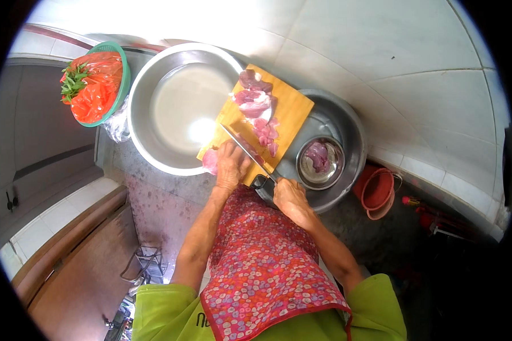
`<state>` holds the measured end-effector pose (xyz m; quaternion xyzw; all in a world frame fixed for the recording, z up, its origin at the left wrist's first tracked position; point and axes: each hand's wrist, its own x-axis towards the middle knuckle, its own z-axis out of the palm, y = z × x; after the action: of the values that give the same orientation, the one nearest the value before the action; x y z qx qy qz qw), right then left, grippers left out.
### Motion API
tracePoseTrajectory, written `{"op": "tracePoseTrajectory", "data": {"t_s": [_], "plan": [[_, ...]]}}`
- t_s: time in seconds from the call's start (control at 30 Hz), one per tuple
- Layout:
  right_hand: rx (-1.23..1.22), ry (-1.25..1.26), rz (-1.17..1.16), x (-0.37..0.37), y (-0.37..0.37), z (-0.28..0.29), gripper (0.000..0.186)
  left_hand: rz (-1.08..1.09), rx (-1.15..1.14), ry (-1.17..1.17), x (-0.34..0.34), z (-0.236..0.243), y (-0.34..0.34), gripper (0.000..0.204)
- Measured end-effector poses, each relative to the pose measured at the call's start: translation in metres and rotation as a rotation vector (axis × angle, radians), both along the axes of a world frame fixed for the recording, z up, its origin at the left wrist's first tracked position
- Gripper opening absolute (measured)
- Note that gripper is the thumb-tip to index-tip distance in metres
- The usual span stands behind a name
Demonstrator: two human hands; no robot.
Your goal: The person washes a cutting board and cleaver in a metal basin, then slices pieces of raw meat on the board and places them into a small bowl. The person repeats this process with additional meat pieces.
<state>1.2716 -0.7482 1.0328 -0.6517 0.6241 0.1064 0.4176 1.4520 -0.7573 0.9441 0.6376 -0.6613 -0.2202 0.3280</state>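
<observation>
My right hand is wrapped round the handle of a knife, its blade slanting away to the left over a wooden cutting board. Close beside the blade, my left hand presses curled fingers down on a piece of raw meat, part of which sticks out to the left. Larger chunks of raw meat lie at the board's far end. Smaller cut slices are scattered to the right of the blade. The board rests across two big metal basins.
The left basin contains cloudy water. Inside the grey right basin stands a steel bowl with meat in it. A green basket with red plastic bags and leafy greens is at far left. A red bucket stands on the right.
</observation>
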Motion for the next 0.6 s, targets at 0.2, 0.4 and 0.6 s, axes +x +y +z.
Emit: {"op": "tracePoseTrajectory", "data": {"t_s": [0.2,0.4,0.6], "plan": [[-0.069,0.026,0.047,0.020,-0.014,-0.008,0.012,0.003,0.070,0.087,0.000,0.007,-0.005,0.035],[-0.024,0.043,-0.006,0.009,-0.010,-0.013,0.014,-0.011,0.050,0.074,0.004,0.004,-0.006,0.039],[0.129,0.052,0.017,0.017,-0.025,-0.003,0.013,0.042,0.038,0.096,-0.002,0.007,-0.006,0.034]]}}
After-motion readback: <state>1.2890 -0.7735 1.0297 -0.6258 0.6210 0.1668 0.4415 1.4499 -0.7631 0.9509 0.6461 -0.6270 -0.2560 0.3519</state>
